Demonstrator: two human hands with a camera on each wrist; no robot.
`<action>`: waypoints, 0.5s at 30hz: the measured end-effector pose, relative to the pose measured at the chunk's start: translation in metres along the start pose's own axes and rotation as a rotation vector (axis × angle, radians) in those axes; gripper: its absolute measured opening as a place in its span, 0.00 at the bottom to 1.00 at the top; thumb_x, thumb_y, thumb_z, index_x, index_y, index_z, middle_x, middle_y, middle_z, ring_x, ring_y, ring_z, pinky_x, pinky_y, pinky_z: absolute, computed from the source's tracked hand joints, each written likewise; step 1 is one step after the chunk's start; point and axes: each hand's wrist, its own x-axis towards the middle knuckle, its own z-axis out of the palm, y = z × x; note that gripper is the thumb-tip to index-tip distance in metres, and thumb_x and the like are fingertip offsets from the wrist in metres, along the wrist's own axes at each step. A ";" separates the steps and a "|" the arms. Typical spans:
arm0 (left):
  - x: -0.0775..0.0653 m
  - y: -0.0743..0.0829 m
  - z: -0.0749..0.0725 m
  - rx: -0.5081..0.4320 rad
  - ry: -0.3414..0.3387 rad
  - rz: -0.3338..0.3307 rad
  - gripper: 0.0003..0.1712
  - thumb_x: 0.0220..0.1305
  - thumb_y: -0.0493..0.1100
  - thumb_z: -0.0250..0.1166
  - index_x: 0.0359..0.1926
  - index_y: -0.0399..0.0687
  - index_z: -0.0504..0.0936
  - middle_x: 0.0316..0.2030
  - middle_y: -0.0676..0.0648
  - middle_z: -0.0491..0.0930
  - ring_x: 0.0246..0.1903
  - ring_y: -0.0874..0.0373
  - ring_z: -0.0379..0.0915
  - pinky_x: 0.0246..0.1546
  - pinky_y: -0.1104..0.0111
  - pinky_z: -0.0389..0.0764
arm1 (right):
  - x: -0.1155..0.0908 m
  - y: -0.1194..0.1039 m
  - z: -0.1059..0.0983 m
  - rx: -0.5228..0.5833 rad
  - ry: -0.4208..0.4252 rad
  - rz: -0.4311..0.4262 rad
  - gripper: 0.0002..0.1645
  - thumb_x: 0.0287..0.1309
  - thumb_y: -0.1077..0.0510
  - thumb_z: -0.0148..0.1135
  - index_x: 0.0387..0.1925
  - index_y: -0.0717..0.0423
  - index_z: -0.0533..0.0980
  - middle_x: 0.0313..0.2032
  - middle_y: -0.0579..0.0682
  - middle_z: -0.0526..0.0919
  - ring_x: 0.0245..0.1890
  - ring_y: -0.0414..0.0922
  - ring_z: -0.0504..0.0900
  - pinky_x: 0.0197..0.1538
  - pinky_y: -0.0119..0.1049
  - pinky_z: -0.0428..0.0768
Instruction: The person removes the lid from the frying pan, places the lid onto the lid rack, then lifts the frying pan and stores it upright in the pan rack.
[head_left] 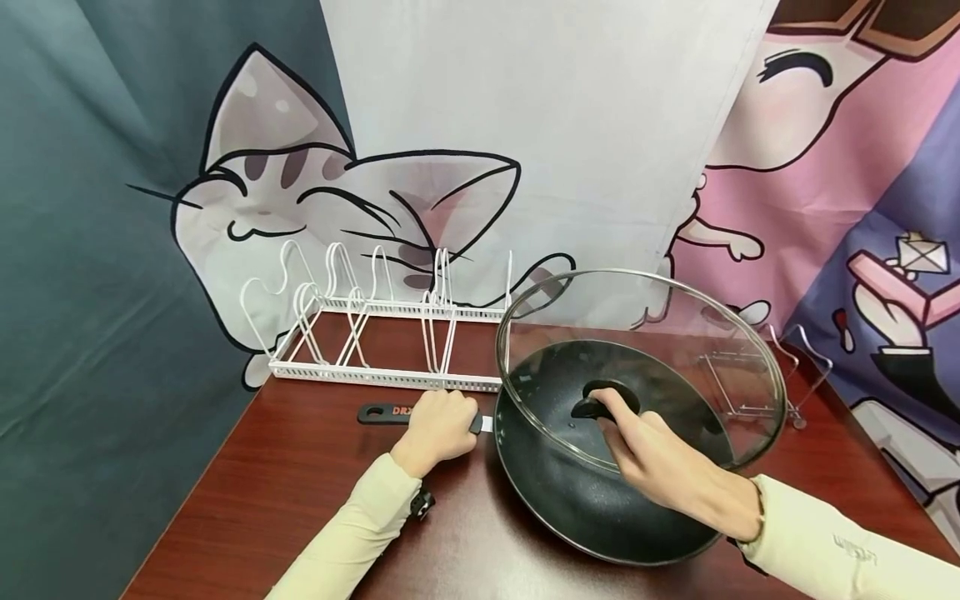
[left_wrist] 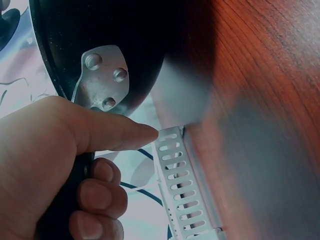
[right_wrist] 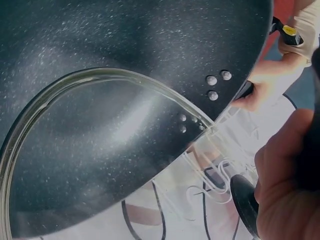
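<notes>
My left hand [head_left: 440, 427] grips the black handle [head_left: 381, 413] of a dark wok [head_left: 585, 512], its fingers curled round it. In the left wrist view, three rivets show on the metal bracket [left_wrist: 102, 75] joining handle to wok. A clear glass lid [head_left: 675, 333] with a metal rim is tilted over the wok's far part, leaving the near part uncovered. My right hand [head_left: 663, 458] holds the lid by its black knob [head_left: 588, 407]. From the right wrist, the lid's rim [right_wrist: 100, 72] crosses in front of the wok's speckled inside [right_wrist: 125, 35].
A white dish rack [head_left: 382, 379] with upright wire loops stands behind the wok handle, at the back left of the brown wooden table [head_left: 300, 467]. Through and beside the lid, a small wire rack [head_left: 813, 362] shows at the back right. Printed cloth [head_left: 562, 125] hangs behind.
</notes>
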 end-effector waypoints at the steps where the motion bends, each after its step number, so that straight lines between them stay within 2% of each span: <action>1: 0.000 0.000 0.000 -0.001 -0.001 0.002 0.11 0.36 0.42 0.61 0.10 0.54 0.66 0.13 0.48 0.70 0.14 0.48 0.69 0.11 0.60 0.65 | -0.001 0.000 0.000 -0.009 -0.002 -0.002 0.24 0.56 0.74 0.52 0.53 0.58 0.64 0.13 0.29 0.54 0.10 0.19 0.46 0.11 0.16 0.53; 15: -0.001 0.001 -0.001 -0.011 -0.008 -0.006 0.11 0.38 0.41 0.60 0.10 0.54 0.66 0.12 0.49 0.70 0.14 0.49 0.69 0.12 0.60 0.66 | -0.007 -0.001 -0.001 -0.073 -0.023 -0.058 0.26 0.53 0.74 0.53 0.54 0.60 0.63 0.14 0.28 0.52 0.11 0.19 0.44 0.12 0.15 0.51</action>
